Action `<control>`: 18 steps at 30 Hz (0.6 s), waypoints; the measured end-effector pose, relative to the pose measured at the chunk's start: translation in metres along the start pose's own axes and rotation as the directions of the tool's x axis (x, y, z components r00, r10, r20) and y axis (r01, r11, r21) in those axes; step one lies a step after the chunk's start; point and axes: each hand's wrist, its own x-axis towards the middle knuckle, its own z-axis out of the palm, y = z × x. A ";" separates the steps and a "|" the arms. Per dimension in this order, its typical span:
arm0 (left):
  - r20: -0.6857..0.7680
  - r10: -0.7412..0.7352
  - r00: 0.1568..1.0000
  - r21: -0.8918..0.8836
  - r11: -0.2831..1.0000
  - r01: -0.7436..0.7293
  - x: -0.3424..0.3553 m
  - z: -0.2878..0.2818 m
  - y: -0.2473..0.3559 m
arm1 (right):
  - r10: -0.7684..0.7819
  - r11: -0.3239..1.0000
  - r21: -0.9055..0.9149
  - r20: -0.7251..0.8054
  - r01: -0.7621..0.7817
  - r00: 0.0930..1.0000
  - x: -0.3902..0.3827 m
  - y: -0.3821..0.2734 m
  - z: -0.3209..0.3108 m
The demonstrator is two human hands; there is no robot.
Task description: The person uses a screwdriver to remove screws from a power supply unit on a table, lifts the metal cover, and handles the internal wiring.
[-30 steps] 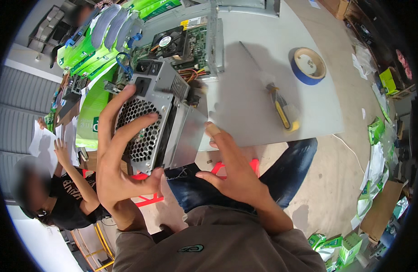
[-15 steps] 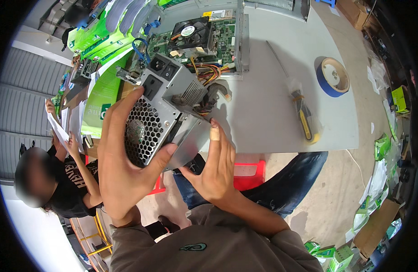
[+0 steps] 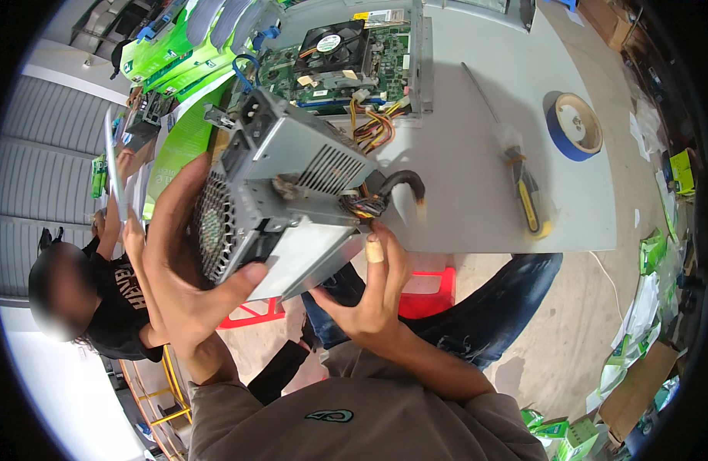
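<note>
My left hand (image 3: 181,265) grips a grey metal power supply unit (image 3: 281,192) by its fan-grille end, holding it tilted above my lap. My right hand (image 3: 365,296) supports its lower edge near the bundle of coloured wires and a black cable (image 3: 388,188) that come out of it. Behind it on the grey table (image 3: 477,192) lies an open computer case with a green motherboard and a black cooling fan (image 3: 335,46).
A yellow-handled screwdriver (image 3: 523,192) and a roll of blue tape (image 3: 573,127) lie on the table to the right. Green boxes (image 3: 177,46) are stacked at the far left. Another person (image 3: 100,300) sits at the left. A red stool (image 3: 423,296) stands below.
The power supply has been lifted off the table edge and turned toward me. My right hand has slid from its side to under its wire end.
</note>
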 end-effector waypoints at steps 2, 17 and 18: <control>0.034 0.003 0.999 0.121 0.993 -0.008 0.000 0.005 -0.002 | 0.000 1.000 -0.011 0.027 0.000 1.000 0.003 -0.004 -0.003; 0.229 0.090 0.969 0.370 0.913 -0.172 0.007 0.010 0.017 | 0.105 0.991 0.087 -0.027 -0.102 0.994 -0.006 -0.003 0.006; 0.224 0.087 0.971 0.370 0.914 -0.167 0.006 0.010 0.016 | 0.112 0.992 0.063 -0.015 -0.111 0.994 -0.005 -0.004 0.005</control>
